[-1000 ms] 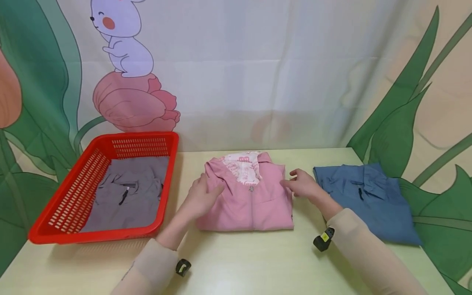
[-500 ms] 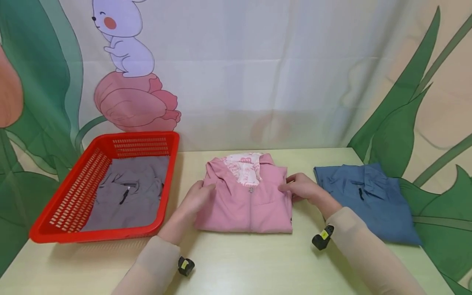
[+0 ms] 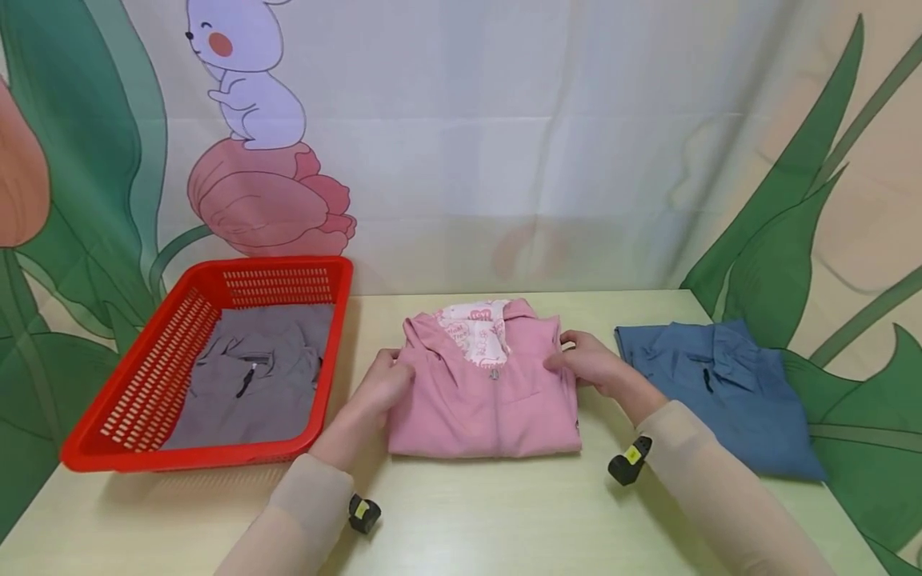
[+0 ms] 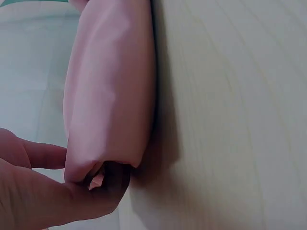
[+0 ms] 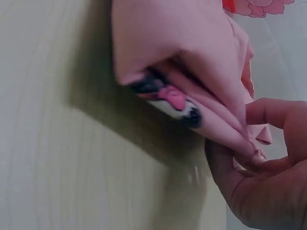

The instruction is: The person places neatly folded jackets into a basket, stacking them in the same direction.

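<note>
A folded pink zip-up jacket (image 3: 526,404) with a white, pink-printed lining lies in the middle of the table. At its left edge my left hand (image 3: 383,386) pinches the layers; in the left wrist view the fingers (image 4: 45,155) lie on both sides of the pink fold. My right hand (image 3: 592,362) grips the opposite edge, thumb and fingers on either side of the cloth. The right wrist view shows that side of the pink jacket (image 5: 177,28) lifted off the tabletop, with a dark, white and pink print between its layers.
On the left stands a red plastic basket (image 3: 330,384) holding a folded grey garment (image 3: 245,400). A folded blue garment (image 3: 727,408) lies at the table's right edge. Behind the pale wooden table (image 3: 490,512) hangs a printed curtain (image 3: 446,160).
Both hands have gone from resting at the jacket's sides to gripping its edges. The jacket has shifted slightly, and the head view has turned a little.
</note>
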Demonstrator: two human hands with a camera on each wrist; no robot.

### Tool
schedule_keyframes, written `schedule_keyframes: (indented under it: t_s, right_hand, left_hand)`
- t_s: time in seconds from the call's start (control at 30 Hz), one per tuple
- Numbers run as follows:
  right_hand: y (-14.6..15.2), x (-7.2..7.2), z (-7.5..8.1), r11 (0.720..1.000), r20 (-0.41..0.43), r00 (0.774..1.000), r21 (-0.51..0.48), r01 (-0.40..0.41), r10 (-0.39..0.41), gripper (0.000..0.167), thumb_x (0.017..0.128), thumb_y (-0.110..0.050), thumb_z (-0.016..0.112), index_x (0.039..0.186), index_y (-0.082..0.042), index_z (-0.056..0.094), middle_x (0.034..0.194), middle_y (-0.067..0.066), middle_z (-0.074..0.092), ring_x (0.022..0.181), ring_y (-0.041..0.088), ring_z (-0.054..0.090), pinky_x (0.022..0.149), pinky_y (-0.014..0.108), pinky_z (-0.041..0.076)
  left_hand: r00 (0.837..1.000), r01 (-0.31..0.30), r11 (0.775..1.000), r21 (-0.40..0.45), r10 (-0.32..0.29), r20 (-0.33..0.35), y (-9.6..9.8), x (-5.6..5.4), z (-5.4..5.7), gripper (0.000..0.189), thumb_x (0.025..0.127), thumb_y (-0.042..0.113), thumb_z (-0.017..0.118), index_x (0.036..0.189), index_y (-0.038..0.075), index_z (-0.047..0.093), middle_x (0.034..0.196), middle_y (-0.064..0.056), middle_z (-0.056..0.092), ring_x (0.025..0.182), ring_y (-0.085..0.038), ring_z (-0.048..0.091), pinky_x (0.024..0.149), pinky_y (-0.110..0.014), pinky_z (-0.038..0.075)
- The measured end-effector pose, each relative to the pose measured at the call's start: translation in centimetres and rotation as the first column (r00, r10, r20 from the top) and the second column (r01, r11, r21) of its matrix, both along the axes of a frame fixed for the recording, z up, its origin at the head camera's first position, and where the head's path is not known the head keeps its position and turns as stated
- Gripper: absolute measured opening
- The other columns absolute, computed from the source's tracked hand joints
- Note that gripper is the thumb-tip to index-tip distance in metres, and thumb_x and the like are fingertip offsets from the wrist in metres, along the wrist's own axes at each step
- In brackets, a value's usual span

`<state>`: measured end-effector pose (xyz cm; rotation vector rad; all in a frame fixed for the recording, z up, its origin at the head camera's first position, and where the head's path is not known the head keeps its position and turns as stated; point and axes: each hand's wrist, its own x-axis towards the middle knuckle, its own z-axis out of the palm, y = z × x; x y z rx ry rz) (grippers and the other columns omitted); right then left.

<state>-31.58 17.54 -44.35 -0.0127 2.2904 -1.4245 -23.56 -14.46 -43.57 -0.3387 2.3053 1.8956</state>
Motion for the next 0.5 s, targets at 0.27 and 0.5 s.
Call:
schedule_keyframes:
  t_s: [0.27,0.5]
  right_hand:
    - [-0.5,-0.3,0.8,0.999,-0.063,0.998,-0.019,0.028,-0.03,0.069,0.092,-0.012,0.068,0.15,0.005,0.035,0.132,0.025,0.054,0.102,0.027,0.063,0.079,0.036,0.06]
    - [-0.8,-0.2,2.1,1.0,-0.115,0.993,0.003,0.019,-0.018,0.071,0.09,-0.01,0.069,0.151,0.006,0.037,0.134,0.026,0.053,0.108,0.031,0.062,0.085,0.039,0.058]
  left_hand:
    - [0.996,-0.036,0.996,0.081,0.029,0.081,-0.2,-0.6,-0.2,0.062,0.099,0.001,0.051,0.154,-0.01,0.023,0.152,-0.029,0.033,0.135,-0.039,0.04,0.116,-0.053,0.033]
    - [0.993,0.006,0.974,0.225,-0.031,0.11,-0.5,-0.5,0.1,0.064,0.099,-0.002,0.048,0.154,-0.016,0.018,0.155,-0.03,0.032,0.143,-0.041,0.035,0.117,-0.054,0.03]
